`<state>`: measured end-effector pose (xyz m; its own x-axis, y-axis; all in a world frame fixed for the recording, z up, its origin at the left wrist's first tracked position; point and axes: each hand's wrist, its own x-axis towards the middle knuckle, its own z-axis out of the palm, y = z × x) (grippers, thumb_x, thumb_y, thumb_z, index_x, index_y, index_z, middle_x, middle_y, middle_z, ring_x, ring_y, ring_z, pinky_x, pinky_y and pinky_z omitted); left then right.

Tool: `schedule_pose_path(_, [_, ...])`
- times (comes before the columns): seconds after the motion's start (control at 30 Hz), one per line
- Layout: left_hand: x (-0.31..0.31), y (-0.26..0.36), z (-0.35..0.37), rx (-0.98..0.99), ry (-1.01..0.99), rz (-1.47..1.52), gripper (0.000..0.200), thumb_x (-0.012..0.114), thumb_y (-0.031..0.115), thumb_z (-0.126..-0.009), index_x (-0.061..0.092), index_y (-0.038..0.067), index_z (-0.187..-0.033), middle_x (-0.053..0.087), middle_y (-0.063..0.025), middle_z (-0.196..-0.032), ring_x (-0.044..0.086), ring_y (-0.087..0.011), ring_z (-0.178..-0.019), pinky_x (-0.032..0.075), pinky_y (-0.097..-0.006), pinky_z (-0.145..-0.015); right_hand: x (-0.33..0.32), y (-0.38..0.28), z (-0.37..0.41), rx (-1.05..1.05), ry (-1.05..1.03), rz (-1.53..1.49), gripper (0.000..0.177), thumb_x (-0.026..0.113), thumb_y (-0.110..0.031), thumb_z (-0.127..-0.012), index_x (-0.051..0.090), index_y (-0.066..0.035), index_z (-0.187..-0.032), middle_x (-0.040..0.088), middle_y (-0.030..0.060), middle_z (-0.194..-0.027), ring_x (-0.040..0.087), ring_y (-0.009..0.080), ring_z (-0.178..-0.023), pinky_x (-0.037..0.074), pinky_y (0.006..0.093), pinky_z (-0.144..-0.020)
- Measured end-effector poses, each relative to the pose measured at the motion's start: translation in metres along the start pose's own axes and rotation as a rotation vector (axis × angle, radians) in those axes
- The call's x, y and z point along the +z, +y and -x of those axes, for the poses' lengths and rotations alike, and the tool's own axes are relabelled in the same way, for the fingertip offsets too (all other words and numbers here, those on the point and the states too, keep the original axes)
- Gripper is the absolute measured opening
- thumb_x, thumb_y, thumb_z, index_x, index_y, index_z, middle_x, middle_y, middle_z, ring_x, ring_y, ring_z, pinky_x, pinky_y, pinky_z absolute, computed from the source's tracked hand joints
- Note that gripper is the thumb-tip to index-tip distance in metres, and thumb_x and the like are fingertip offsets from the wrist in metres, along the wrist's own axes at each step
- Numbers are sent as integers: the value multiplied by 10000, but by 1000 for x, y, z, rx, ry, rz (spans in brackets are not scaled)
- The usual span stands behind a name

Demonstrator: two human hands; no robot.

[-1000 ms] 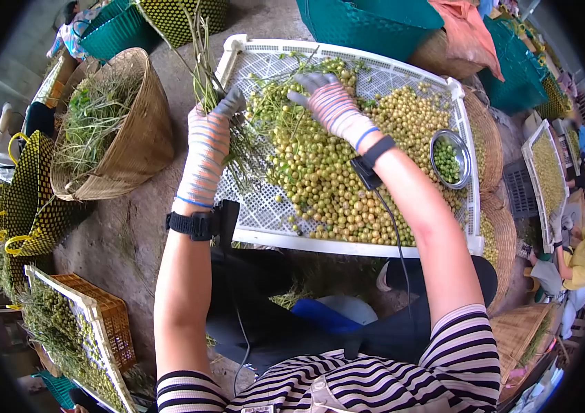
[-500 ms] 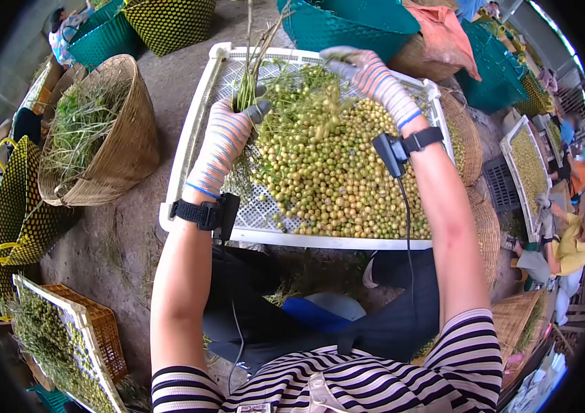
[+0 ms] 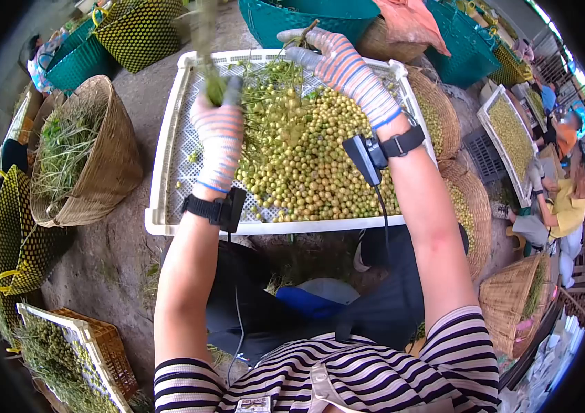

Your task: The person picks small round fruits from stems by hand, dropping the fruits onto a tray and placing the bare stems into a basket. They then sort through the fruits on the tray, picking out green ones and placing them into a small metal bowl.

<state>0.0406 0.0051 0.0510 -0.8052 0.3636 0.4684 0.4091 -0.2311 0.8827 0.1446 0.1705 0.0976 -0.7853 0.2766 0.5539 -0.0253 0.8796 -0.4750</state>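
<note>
My left hand (image 3: 218, 127), in a striped knit glove, is closed around a bundle of green stems (image 3: 215, 86) over the left part of a white mesh tray (image 3: 168, 172). The upper stems are smeared by motion. Small round yellow-green fruits (image 3: 320, 162) cover much of the tray, with thin green sprigs (image 3: 261, 103) among them. My right hand (image 3: 344, 65), gloved alike, is above the tray's far edge. A short brown twig (image 3: 306, 33) sits between its thumb and stretched fingers, seemingly held there.
A wicker basket of green stalks (image 3: 92, 165) stands at left, near black-yellow woven baskets (image 3: 10, 241). A teal tub (image 3: 306, 24) is behind the tray. Fruit-filled baskets (image 3: 468, 206) stand at right. A co-worker in yellow (image 3: 568, 210) is beside another fruit tray (image 3: 509, 131).
My left hand has moved slightly down and left with the stems, which now blur. My right hand has shifted left and up, and a twig shows at its fingers. The whole view has shifted.
</note>
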Motion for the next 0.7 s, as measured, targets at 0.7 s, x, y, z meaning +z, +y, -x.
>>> schedule_pose_path(0.7, [3, -31, 70, -726, -493, 267, 304, 657, 223, -798, 594, 72, -1054, 604, -26, -750, 519, -142, -455, 404, -262, -449, 9, 20, 26, 190, 402, 67, 244, 665, -211, -752, 643, -44, -928, 631, 153, -865, 612, 267, -778, 476, 338, -702])
